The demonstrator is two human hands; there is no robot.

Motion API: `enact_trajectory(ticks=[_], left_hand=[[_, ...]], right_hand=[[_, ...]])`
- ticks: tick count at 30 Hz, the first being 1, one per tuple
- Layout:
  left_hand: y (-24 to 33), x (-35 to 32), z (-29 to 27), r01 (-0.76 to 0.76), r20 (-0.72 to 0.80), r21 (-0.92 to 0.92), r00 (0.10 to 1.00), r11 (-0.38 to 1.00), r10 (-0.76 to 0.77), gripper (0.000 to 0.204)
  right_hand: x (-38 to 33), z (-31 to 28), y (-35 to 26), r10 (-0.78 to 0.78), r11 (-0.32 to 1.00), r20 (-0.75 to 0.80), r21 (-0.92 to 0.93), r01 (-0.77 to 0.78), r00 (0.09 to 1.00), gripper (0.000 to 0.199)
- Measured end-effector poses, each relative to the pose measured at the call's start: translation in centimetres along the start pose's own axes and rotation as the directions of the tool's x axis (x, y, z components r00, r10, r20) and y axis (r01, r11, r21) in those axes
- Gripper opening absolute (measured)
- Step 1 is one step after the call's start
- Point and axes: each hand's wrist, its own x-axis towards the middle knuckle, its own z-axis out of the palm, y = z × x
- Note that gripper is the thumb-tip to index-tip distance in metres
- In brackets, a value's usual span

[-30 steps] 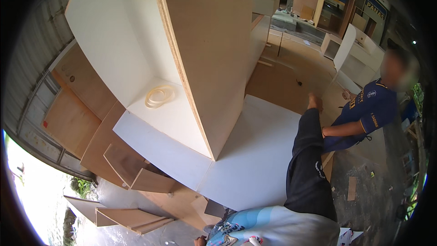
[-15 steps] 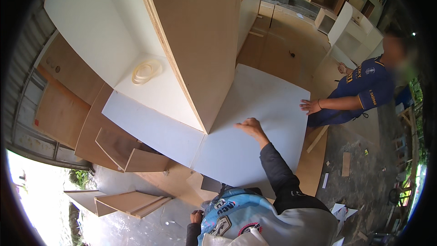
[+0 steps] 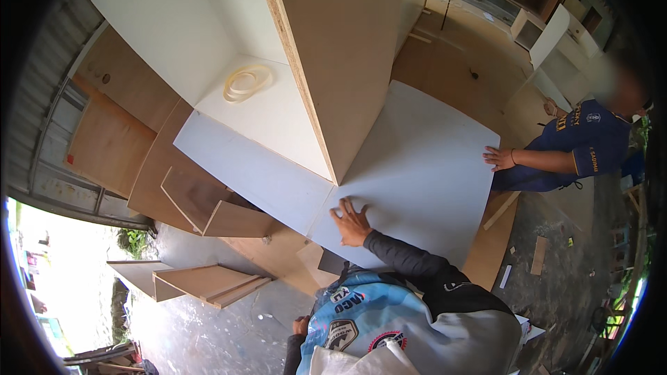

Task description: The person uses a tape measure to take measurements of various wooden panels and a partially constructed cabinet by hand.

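Observation:
My right hand (image 3: pixel 353 224) rests with fingers spread on a pale blue-white panel (image 3: pixel 424 146), close to the seam with a second pale panel (image 3: pixel 253 172). Nothing is in its grasp. Beside my body, low in the view, my left hand (image 3: pixel 301 325) shows only in part; my shirt hides its fingers. A tall wooden cabinet carcass (image 3: pixel 340 48) stands on the panels, its front lower corner just beyond my right hand. Inside its white compartment lies a coil of pale edge-banding strip (image 3: pixel 248 84).
At the right, a co-worker in a dark blue shirt (image 3: pixel 580 140) lays one hand (image 3: pixel 497 158) on the panel's edge. Brown board pieces (image 3: pixel 236 219) and a low wooden frame (image 3: pixel 201 283) stand at the left. Offcuts (image 3: pixel 539 255) litter the floor at the right.
My right hand has come down and left across the panel toward the seam, its fingers going from curled to spread. The view has shifted, moving the scene rightward. The co-worker's hand stays on the edge.

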Motion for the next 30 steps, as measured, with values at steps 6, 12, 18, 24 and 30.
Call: enact_trajectory(ticks=[6,12,18,24,30], left_hand=[[-0.4,0.3,-1.6,-0.139,0.123,0.057,0.984,0.989,0.132,0.026],[3.9,1.3,-2.5,0.157,-0.107,-0.397,0.971,0.904,-0.216,0.023],[3.7,1.8,-0.4,0.162,-0.128,-0.243,0.972,0.956,-0.197,0.035],[4.4,1.2,-0.8,0.179,-0.103,-0.378,0.967,0.908,-0.234,0.033],[4.0,1.8,-0.4,0.171,-0.16,-0.358,0.957,0.918,-0.241,0.029]], right_hand=[[5.5,-1.5,-7.8,-0.272,0.955,0.059,-0.107,0.277,0.96,0.104],[-0.7,1.1,-0.6,-0.225,0.973,0.01,-0.04,0.226,0.974,0.087],[-5.6,0.8,4.7,-0.007,1.0,-0.027,0.0,0.007,1.0,0.078],[-0.2,-4.1,11.3,0.314,0.946,-0.005,0.083,-0.312,0.95,0.08],[0.4,-1.6,10.2,0.341,0.94,-0.063,0.04,-0.339,0.938,0.073]])
